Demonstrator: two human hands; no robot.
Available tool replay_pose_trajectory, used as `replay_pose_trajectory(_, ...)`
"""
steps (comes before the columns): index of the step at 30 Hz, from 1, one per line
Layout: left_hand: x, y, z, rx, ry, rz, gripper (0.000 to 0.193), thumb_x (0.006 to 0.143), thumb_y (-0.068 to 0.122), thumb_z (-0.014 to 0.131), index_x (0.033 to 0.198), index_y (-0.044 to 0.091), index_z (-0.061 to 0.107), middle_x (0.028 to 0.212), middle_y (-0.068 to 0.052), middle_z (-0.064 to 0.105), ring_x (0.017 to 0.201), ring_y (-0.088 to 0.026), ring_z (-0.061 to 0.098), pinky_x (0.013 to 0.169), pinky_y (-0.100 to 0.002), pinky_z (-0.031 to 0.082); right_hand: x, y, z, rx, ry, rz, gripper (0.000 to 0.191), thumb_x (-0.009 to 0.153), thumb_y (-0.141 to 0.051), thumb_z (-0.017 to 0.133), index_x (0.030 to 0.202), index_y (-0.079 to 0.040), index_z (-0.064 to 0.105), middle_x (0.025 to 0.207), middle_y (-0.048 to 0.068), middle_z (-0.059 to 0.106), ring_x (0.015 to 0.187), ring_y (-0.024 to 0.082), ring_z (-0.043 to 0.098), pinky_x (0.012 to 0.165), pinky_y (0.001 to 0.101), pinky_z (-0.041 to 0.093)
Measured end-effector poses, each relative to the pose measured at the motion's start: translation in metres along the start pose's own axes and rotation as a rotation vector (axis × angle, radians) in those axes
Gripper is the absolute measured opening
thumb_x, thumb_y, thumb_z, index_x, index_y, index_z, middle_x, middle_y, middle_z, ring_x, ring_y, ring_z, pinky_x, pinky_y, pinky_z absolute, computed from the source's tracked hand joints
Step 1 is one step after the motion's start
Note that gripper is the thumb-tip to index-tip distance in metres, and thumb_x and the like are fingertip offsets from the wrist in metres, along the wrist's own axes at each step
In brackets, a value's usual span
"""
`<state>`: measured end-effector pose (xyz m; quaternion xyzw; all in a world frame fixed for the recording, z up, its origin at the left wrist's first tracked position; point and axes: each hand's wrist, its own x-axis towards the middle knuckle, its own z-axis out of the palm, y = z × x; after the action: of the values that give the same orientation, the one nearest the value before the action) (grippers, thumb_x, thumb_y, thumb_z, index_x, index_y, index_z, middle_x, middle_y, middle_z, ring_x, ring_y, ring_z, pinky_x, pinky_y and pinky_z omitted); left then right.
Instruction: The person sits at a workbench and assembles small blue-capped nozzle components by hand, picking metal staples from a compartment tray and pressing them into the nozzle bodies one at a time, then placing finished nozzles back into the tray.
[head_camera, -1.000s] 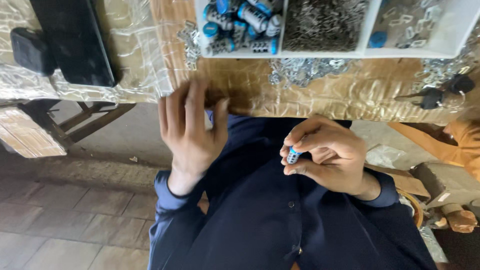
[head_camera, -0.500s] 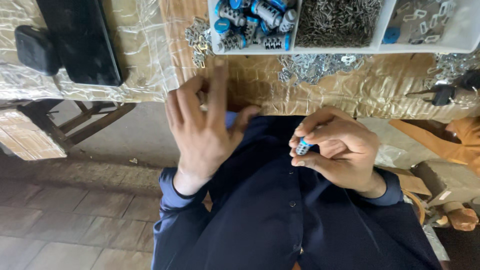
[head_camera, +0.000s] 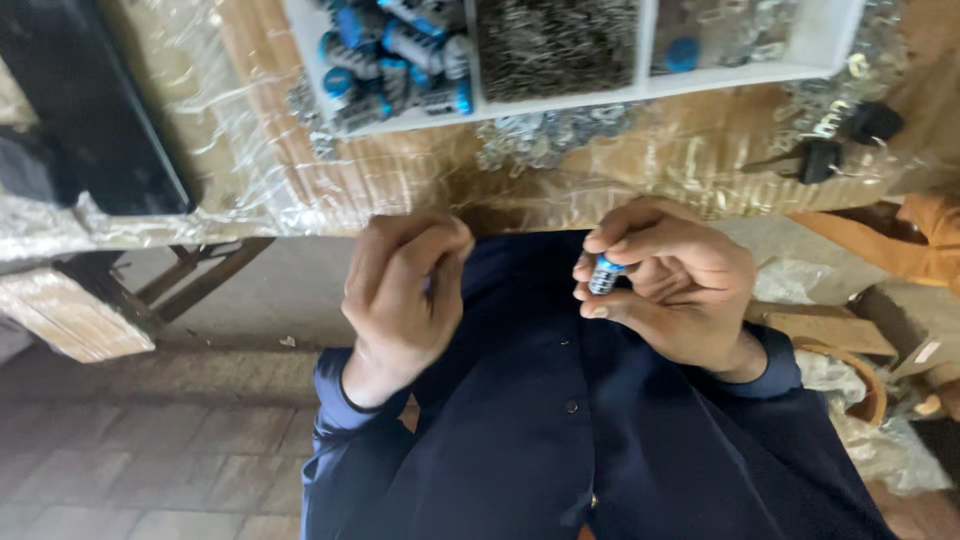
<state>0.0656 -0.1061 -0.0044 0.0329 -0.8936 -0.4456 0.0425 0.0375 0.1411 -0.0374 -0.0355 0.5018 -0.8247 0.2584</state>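
Small cylinder (head_camera: 603, 275): blue cap, silvery ribbed body, pinched in right hand (head_camera: 672, 285); left hand (head_camera: 400, 295) curled, contents hidden.

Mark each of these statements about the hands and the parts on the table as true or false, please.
1. The right hand pinches a small blue-capped cylinder. True.
2. The left hand rests inside the white tray. False: it is below the table edge, in front of the dark shirt.
3. The tray's left compartment holds blue-capped cylinders. True.
4. The tray's middle compartment is bare. False: it is full of small metal pieces.
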Motion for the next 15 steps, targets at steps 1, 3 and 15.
replay_pose_trajectory(1,0.003,0.006,0.005,-0.160,-0.042,-0.037,0.022,0.091,-0.013,0.075,0.105,0.002,0.066,0.105,-0.009,0.069,0.093,-0.023,0.070,0.077,-0.030,0.059,-0.001,0.000,-0.002,-0.005,-0.010,-0.006,0.038,0.090,0.015,0.078,0.123,0.003,0.063,0.126,0.017,0.059,0.106,0.022,0.072,0.089,0.0329,0.069)
replay_pose_trajectory(3,0.006,0.017,0.014,-0.483,-0.139,-0.123,0.018,0.086,-0.010,0.070,0.096,0.003,0.063,0.097,-0.009,0.071,0.083,-0.021,0.070,0.072,-0.032,0.058,-0.002,0.001,-0.005,-0.013,-0.025,-0.010,0.037,0.090,0.014,0.078,0.123,0.003,0.063,0.126,0.017,0.059,0.108,0.021,0.072,0.091,0.0321,0.069)
replay_pose_trajectory(15,0.029,0.031,0.048,-0.205,-0.135,0.354,0.019,0.090,0.004,0.083,0.102,0.006,0.068,0.103,-0.008,0.065,0.092,-0.025,0.061,0.081,-0.038,0.051,-0.007,-0.002,-0.014,-0.032,0.005,-0.075,0.034,0.091,0.008,0.078,0.123,0.005,0.066,0.130,0.018,0.059,0.111,0.019,0.070,0.094,0.0281,0.068)
